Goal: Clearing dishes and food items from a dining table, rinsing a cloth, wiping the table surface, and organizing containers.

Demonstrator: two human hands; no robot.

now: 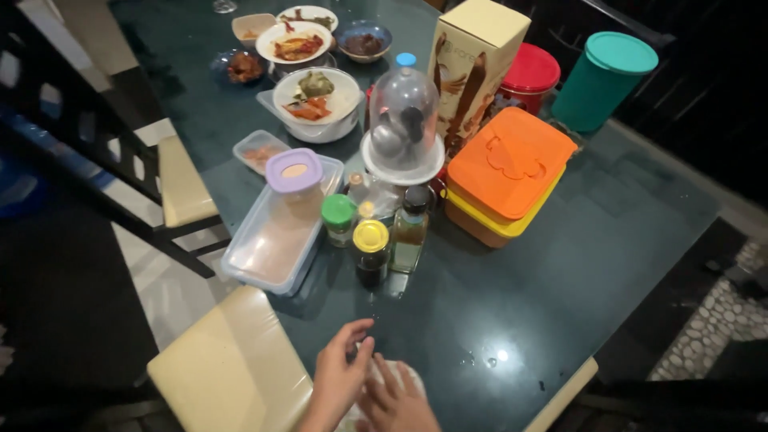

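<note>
- both hands sit at the 6 o'clock edge of the view, pressed flat on a pale cloth (400,376) that lies on the dark glass tabletop (560,264).
- the left hand (340,380) lies at the cloth's 9 o'clock side, fingers loosely spread, thumb lifted; it pins the cloth and grips nothing.
- the right hand (396,400) lies on top of the cloth, fingers splayed and flat, holding only the cloth under its palm.
- judging from this, the work is wiping the glass: keep the palms flat and the cloth bunched under them, so no bare fingers smear the surface.
- small wet spots (488,358) shine at about 3 o'clock from the hands; strokes are best led that way.
- at 12 o'clock, near the hands, stand a yellow-capped dark bottle (370,254), a black-capped oil bottle (410,228) and a green-capped jar (338,218); they look easy to tip, so short strokes away from them seem safer.
- at 11 o'clock a clear lidded box (272,240) carries a purple-lidded tub (294,172).
- at 1 o'clock sits an orange-lidded container (508,172).
</note>
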